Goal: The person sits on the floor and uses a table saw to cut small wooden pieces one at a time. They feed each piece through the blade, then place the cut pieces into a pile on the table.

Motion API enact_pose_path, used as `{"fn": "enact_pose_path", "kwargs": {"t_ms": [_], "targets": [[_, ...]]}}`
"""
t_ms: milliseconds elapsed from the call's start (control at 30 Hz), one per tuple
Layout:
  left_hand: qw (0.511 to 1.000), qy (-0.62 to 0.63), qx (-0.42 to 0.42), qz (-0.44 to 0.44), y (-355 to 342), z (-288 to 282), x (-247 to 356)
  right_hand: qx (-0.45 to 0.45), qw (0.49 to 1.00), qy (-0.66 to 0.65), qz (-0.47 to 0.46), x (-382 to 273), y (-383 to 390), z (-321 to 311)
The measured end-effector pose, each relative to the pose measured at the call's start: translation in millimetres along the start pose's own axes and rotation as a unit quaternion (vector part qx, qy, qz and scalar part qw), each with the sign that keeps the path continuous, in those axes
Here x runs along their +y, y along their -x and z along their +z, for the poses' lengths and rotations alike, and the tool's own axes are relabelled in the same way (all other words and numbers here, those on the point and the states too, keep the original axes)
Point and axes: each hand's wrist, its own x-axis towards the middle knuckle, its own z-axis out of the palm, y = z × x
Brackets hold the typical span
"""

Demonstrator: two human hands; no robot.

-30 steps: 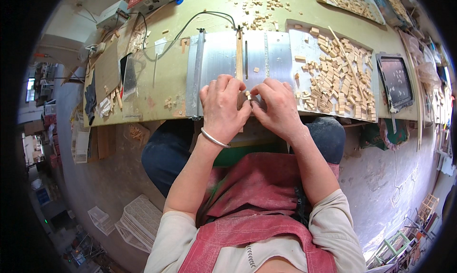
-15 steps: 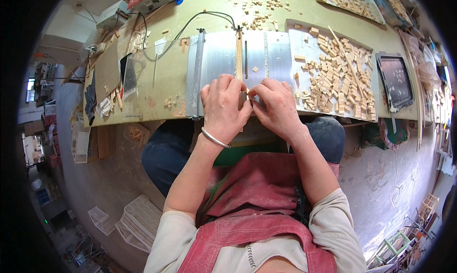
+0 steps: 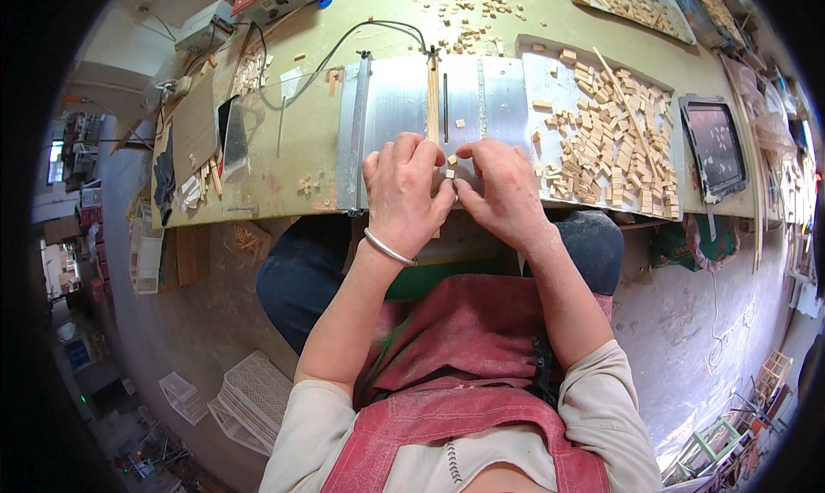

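Observation:
A metal plate (image 3: 400,89) with a narrow slot (image 3: 445,106) lies before me, a wooden strip (image 3: 432,98) running along it beside the slot. My left hand (image 3: 404,184) covers the strip's near end, fingers curled and thumb toward the right; what they grip is hidden. Two small wooden cubes, the nearer one (image 3: 449,174) by my left thumb and index finger, sit between my hands. My right hand (image 3: 501,188) is open, thumb and forefinger apart near the cubes, gripping neither. Another small block (image 3: 460,124) rests farther up the plate.
At the right stands a shallow tray (image 3: 534,72) of many wooden blocks, a long thin stick (image 3: 619,94) across them. Beyond it lies a black-framed panel (image 3: 715,145). A black cable (image 3: 344,36) loops behind the plate. Loose cubes (image 3: 468,21) scatter at the back of the green table.
My right thumb and forefinger have spread and drawn back to the right from my left fingers. Small cubes now show in the gap between the hands. My left hand has hardly moved.

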Motion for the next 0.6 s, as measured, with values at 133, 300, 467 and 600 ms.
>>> {"fn": "enact_pose_path", "kwargs": {"t_ms": [133, 300, 467, 600], "targets": [[1.000, 0.000, 0.007, 0.005, 0.9, 2.2, -0.5, -0.019, 1.000, 0.024, -0.006, -0.6, 0.5, -1.9], [1.000, 0.002, 0.014, 0.004, 0.3, 2.4, -0.9, -0.001, 1.000, 0.007, -0.011, -0.5, 0.5, 0.5], [1.000, 0.003, 0.003, -0.008, 0.7, 2.0, 0.4, 0.017, 1.000, 0.017, -0.013, 1.1, -0.5, 2.9], [1.000, -0.004, 0.000, -0.011, 0.0, 2.1, 1.2, 0.029, 0.999, 0.031, -0.025, 1.1, 0.6, 4.0]]}}
